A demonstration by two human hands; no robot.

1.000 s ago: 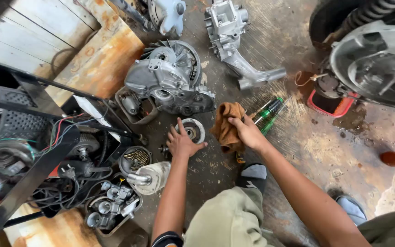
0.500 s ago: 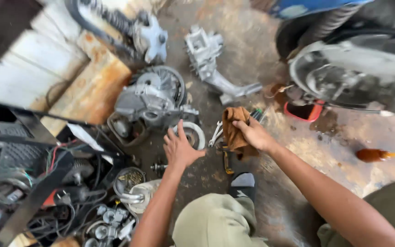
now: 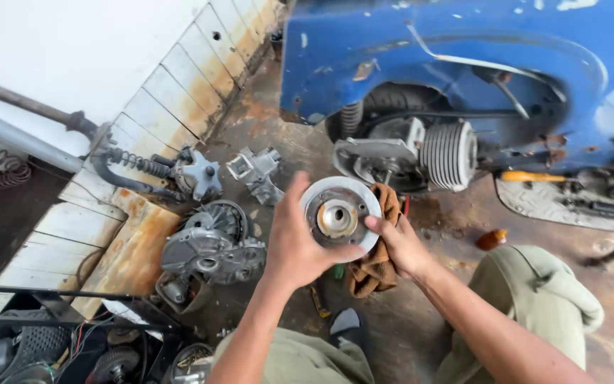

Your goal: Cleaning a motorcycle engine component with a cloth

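A round grey metal disc with a brass-coloured hub [image 3: 340, 215] is held up above the stained, oily concrete floor [image 3: 421, 313], between both hands. The left hand [image 3: 298, 242] cups its left edge, fingers curled behind and thumb under the rim. The right hand [image 3: 401, 245] pinches the right edge with a brown rag [image 3: 378, 267] bunched under the palm. Behind stands a blue scooter body [image 3: 463, 57] with a finned engine cylinder [image 3: 449, 153]; a grey engine casing [image 3: 211, 245] lies by the rust-streaked white tiled wall [image 3: 172, 92].
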